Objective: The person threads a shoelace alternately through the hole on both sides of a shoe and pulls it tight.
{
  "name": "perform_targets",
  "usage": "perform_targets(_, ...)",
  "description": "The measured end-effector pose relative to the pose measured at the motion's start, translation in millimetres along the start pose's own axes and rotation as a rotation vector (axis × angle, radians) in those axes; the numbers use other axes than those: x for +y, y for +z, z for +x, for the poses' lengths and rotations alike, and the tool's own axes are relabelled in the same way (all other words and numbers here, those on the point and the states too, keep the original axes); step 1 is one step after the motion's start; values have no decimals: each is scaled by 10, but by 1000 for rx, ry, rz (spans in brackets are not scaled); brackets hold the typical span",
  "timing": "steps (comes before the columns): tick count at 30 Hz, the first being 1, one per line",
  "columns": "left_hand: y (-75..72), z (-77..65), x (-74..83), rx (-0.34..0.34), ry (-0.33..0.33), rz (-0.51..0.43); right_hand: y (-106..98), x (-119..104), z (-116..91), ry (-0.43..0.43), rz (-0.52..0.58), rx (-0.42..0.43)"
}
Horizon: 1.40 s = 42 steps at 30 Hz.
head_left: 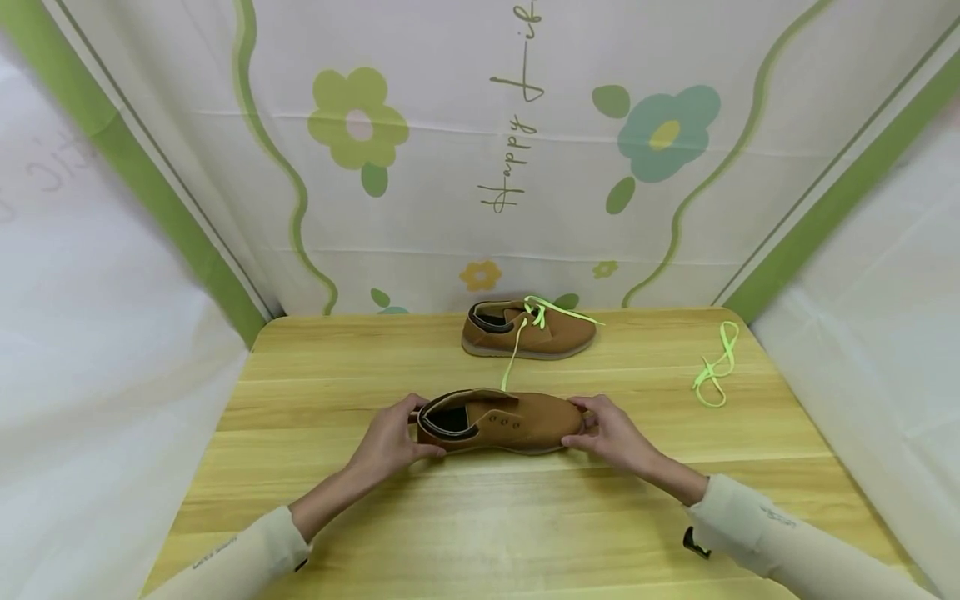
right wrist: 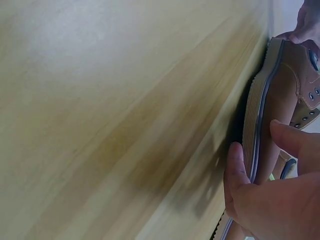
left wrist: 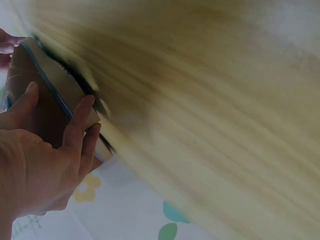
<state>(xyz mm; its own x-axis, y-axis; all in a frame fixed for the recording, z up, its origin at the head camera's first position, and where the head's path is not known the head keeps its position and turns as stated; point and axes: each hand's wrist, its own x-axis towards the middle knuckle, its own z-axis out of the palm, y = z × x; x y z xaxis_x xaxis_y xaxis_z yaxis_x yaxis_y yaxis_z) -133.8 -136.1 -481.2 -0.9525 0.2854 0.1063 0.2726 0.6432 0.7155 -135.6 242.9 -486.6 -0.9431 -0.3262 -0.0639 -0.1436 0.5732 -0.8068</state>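
Note:
A brown shoe with bare eyelets and no lace through them lies sideways between my two hands, toe to the right. My left hand grips its heel, thumb on the near side. At the toe, my right hand pinches the shoe between thumb and fingers. The right wrist view shows the ridged tan sole close over the table, with right fingertips against its edge. In the left wrist view the left fingers wrap the heel end of the sole.
Behind stands a matching brown shoe with a lime-green lace trailing toward the held shoe. Another lime-green lace lies loosely looped at the right on the wooden table. Printed fabric walls enclose the back and sides.

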Motion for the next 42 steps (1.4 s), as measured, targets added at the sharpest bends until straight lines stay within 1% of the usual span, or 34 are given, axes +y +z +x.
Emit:
perform_targets(2,5,-11,-15,-7,5,-10,15,7,-2,-5,-18,-1)
perform_targets(6,7,-25,-34,-17,44,-23,27,35,0,-8,-50,7)
perform_targets(9,3,-31,-37,-22,63,-19,39,60,7,1,-46,14)
perform_targets(14,-21,-35,-35,-33,47,-1,39,98,25,-2,-6,-9)
perform_targets(16,-36,-29,-28,-38,37,25,12,104,37,-17,-21,-35)
perform_targets(19,-70,-11,7,-36,35,66,-74,100,57,-46,-73,-86)
perform_targets(21,-95,5,38,-27,46,84,-159,95,74,-66,-107,-123)
perform_targets(23,-117,16,77,-14,68,93,-253,92,97,-79,-138,-141)
perform_targets(25,-131,21,115,5,102,108,-345,97,123,-79,-159,-137)
perform_targets(27,-132,20,148,32,155,125,-438,106,149,-72,-176,-119)
perform_targets(32,-98,4,220,122,321,180,-667,150,200,-32,-224,-42)
perform_targets(35,-67,14,272,154,410,215,-818,211,221,-20,-277,5)
perform_targets(38,-30,33,327,149,465,233,-986,309,234,-26,-339,36)
perform_targets(42,16,60,377,122,485,239,-1234,476,274,-49,-433,52)
